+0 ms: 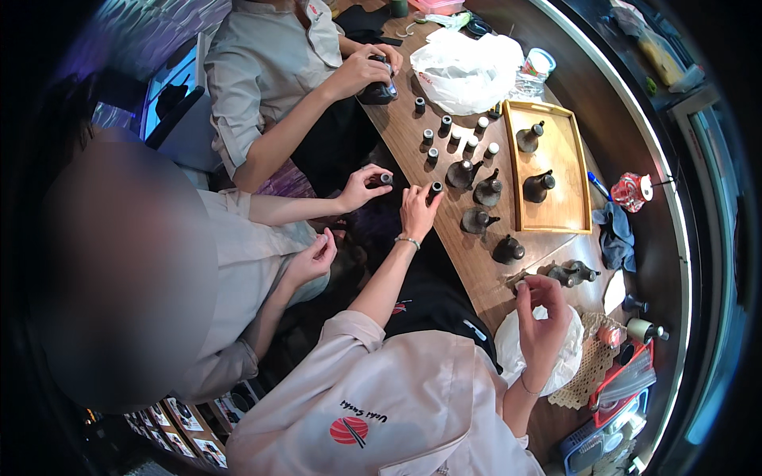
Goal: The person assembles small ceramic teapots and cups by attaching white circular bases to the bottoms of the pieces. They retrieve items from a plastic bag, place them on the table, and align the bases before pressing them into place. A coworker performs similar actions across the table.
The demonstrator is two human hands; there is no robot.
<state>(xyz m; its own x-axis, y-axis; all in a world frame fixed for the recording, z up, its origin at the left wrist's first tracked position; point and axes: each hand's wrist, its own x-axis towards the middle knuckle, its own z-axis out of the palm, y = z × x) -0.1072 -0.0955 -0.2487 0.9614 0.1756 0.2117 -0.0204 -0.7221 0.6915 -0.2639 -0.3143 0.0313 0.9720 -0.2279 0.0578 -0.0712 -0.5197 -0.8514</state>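
Note:
My left hand [416, 216] pinches a small black cylinder [436, 188] with a pale rim just off the table's front edge. Over the near right of the table, my right hand [544, 321] is closed with thumb and fingertips together; what they hold, if anything, is too small to name. Beside that hand stand dark spouted bottles [583, 271]. Several more like them, such as one dark bottle [487, 187], stand past my left hand. Small black cylinders [446, 124], some with white tops, are spread farther back.
At left, a co-worker's hand [365, 189] holds a similar cylinder [385, 179]. Another person's hands [369, 73] grip a dark bottle [379, 90]. A wooden tray [565, 218] bears two spouted bottles. White plastic bags [464, 70], a blue cloth [617, 238] and baskets [583, 444] line the table.

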